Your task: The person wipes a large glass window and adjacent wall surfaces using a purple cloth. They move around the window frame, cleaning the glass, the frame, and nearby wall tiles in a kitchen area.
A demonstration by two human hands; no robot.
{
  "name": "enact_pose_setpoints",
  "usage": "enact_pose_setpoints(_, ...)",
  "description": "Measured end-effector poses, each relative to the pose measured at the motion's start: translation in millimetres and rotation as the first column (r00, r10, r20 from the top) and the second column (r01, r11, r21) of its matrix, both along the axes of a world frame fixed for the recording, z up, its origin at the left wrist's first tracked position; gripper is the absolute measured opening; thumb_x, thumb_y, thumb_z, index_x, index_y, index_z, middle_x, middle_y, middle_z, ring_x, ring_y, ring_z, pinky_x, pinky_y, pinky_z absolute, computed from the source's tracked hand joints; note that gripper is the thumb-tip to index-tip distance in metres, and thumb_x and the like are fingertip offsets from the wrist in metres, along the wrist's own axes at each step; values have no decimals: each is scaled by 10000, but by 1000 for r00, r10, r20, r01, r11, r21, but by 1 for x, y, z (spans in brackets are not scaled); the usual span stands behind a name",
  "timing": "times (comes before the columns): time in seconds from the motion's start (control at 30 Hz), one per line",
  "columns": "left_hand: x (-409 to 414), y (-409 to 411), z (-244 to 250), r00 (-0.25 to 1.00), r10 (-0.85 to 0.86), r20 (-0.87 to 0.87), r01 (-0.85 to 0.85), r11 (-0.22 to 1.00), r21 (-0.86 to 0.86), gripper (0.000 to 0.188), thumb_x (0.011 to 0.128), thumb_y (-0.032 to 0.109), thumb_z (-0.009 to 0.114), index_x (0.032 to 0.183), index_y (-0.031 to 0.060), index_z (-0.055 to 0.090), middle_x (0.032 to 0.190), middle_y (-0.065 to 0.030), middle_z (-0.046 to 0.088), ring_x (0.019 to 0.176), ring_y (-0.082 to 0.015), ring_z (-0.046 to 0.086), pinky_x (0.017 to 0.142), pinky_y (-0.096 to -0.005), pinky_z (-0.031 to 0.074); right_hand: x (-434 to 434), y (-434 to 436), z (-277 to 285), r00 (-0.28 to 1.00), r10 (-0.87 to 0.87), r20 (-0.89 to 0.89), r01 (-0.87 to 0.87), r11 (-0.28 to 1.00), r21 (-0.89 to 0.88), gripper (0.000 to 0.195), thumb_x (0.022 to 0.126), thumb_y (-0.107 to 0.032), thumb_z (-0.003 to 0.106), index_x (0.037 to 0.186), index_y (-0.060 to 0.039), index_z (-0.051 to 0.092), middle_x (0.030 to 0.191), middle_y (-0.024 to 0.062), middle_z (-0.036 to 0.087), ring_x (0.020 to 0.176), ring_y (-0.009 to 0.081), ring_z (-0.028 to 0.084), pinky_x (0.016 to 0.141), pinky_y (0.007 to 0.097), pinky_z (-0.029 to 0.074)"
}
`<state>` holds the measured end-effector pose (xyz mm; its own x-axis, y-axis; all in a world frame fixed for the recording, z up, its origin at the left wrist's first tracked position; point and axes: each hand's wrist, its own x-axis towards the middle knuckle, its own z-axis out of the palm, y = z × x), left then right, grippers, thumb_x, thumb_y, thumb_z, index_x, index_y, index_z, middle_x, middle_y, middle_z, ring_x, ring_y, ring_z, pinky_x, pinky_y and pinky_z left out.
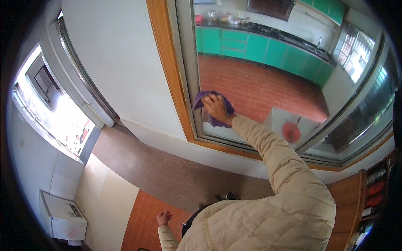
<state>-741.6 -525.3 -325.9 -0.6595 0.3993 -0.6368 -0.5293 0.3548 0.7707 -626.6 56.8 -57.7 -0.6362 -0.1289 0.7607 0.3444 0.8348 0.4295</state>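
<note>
My right hand [215, 107] presses a purple cloth [220, 121] against the glass pane [238, 91] of a window, near the pane's lower left corner. Part of the cloth is bunched under my fingers, and one corner of it reaches the metal window frame [190, 72]. A wooden trim [171, 75] borders that frame. Down at my side hangs my left hand [164, 217], its fingers curled in with nothing seen in them. It is away from the window, above red floor tiles [138, 219].
Behind the glass are green kitchen cabinets [257, 47], a sink [311, 47] and a red round object [291, 132] on a white surface. A white wall [116, 62] stands to the left. A white chest-like appliance [64, 216] is at lower left, a wooden cabinet [345, 200] at right.
</note>
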Motion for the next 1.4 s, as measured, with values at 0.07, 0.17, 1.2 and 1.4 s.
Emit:
enact_pose_setpoints(0.07, 1, -5, 3, 999, -21, -24, 20, 1000, -11, 162, 872, 116, 588, 860, -41, 624, 774, -120, 648, 640, -217, 658, 511, -305, 511, 14, 0, -27, 987, 21, 160, -23, 1000, 11, 299, 780, -117, 553, 1053, -24, 630, 1056, 71, 513, 1017, 240, 454, 778, 361, 358)
enact_pose_setpoints(0.17, 1, 0, 3, 998, 44, -35, -43, 999, 31, 161, 863, 112, 588, 858, -45, 625, 783, -127, 653, 644, -220, 660, 514, -305, 511, 38, -1, -37, 923, 4, 385, -24, 999, 48, 289, 779, -144, 547, 1032, -33, 632, 1079, 61, 520, 1032, 231, 457, 796, 357, 361)
enact_pose_setpoints(1.2, 3, 46, -1, 1000, -8, 13, 6, 993, 114, 186, 900, 146, 582, 943, -34, 606, 853, -122, 661, 672, -227, 665, 530, -320, 520, 27, 4, 164, 997, -10, 74, -8, 971, 240, 221, 737, -122, 590, 938, -46, 643, 979, 56, 513, 947, 226, 489, 742, 379, 383)
enact_pose_setpoints(1.4, 3, 6, -33, 1000, -6, 3, 5, 986, 169, 171, 887, 147, 600, 911, -22, 612, 799, -110, 646, 640, -222, 649, 520, -314, 509, 39, -10, 261, 992, -77, -95, 96, 972, 213, 260, 753, -120, 575, 989, -31, 641, 1030, 68, 526, 955, 241, 488, 748, 380, 386)
